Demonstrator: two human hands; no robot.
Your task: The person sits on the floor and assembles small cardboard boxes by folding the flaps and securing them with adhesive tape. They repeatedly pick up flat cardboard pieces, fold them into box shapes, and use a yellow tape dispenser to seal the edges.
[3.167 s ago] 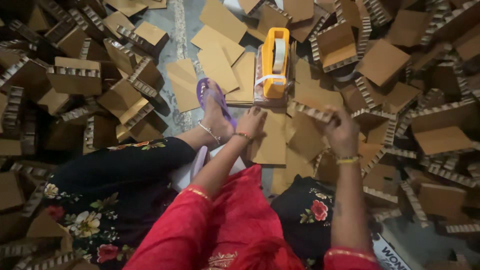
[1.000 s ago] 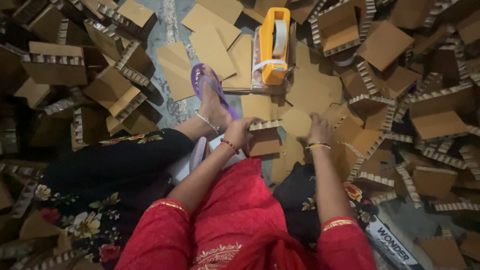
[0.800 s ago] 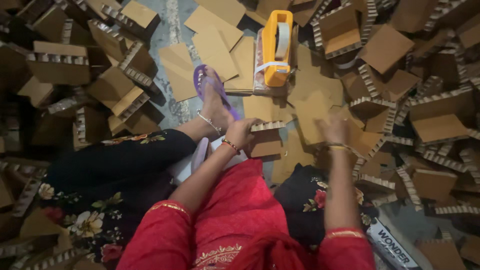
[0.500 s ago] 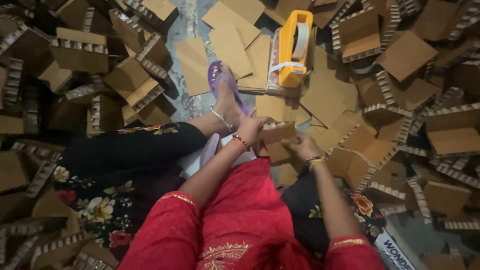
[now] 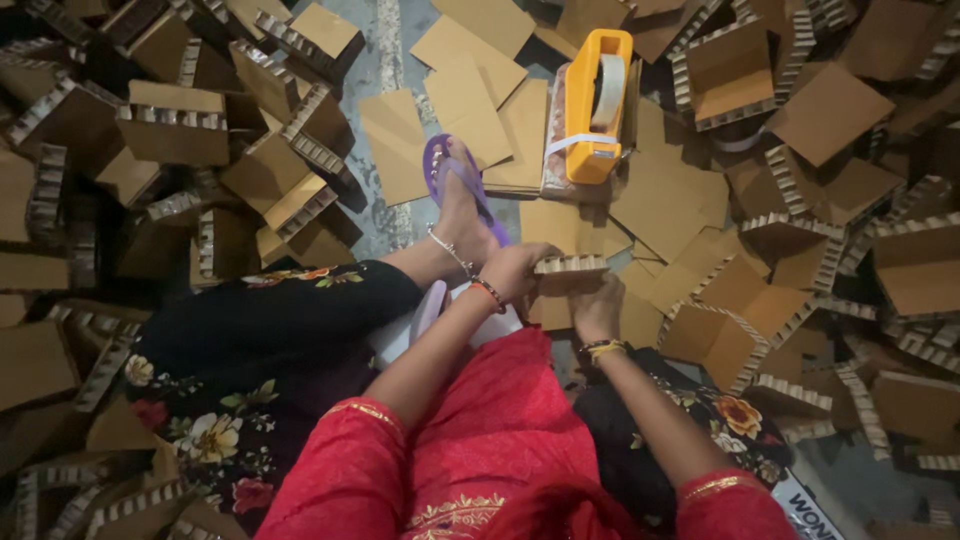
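A small corrugated cardboard piece (image 5: 570, 266) sits between my knees, held from both sides. My left hand (image 5: 515, 270) grips its left end, wrist bearing a red bangle. My right hand (image 5: 598, 308) is closed on its underside, just right of centre, with a yellow bangle on the wrist. Straight ahead stands a yellow tape dispenser (image 5: 596, 105) on flat cardboard sheets (image 5: 470, 95). My foot in a purple sandal (image 5: 455, 185) stretches toward those sheets.
Folded corrugated cardboard trays are heaped on the left (image 5: 170, 125) and on the right (image 5: 830, 230), ringing the spot where I sit. A strip of grey floor (image 5: 385, 40) shows ahead. My red sleeves and black floral trousers (image 5: 220, 400) fill the foreground.
My right hand reached out to the right pile, then came back in to join the left hand on the cardboard piece. The view shifted slightly.
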